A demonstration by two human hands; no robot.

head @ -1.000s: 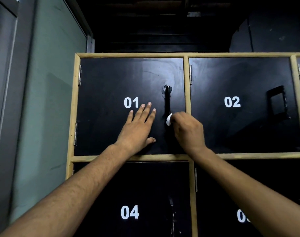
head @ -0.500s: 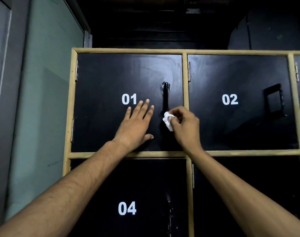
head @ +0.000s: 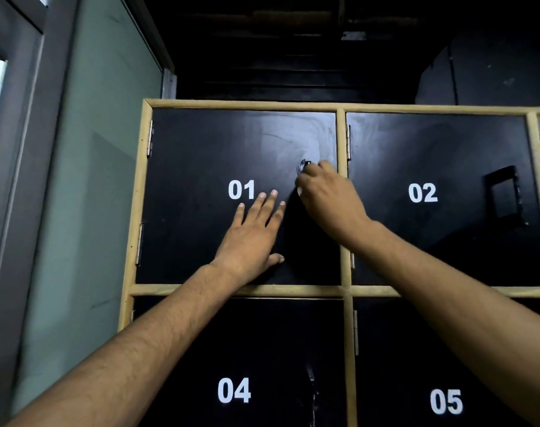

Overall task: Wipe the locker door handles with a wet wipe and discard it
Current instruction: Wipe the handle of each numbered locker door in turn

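Left hand (head: 251, 238) lies flat on locker door 01 (head: 200, 180), fingers straight and spread. Right hand (head: 327, 198) curls round that door's handle (head: 307, 163) near its top, close beside the wooden frame upright (head: 342, 143), wet wipe (head: 299, 190) (only a white scrap shows) bunched under the fingers. Door 02's handle (head: 504, 192) stands well apart.

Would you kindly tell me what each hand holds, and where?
The right hand grips the wet wipe, bunched against the upper part of the handle of door 01. The left hand holds nothing, lying flat on that door.
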